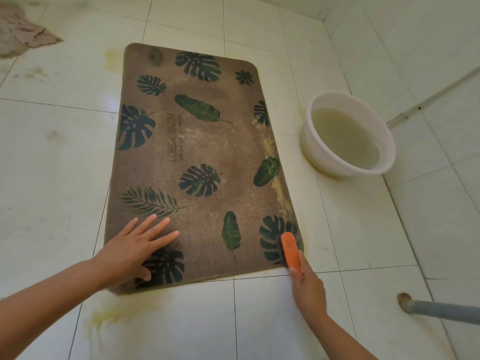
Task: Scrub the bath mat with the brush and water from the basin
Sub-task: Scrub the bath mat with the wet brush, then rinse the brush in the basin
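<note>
The bath mat (202, 157) lies flat on the floor (259, 320), mid-frame. Your left grip (132, 252), fingers spread, presses its lower-left corner, likely to stop it sliding. Your right grip (307, 287) wraps the brush (291, 252), bristles on the mat's lower-right corner; the basin (319, 154) sits just right of the mat.

Head view, looking steeply down, close above floor (259, 320)

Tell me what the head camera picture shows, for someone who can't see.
A right hand grips an orange brush on the near right corner of a brown leaf-print bath mat, while the left hand presses flat on its near left corner. A white basin of cloudy water sits on the tiled floor beside it.
</note>
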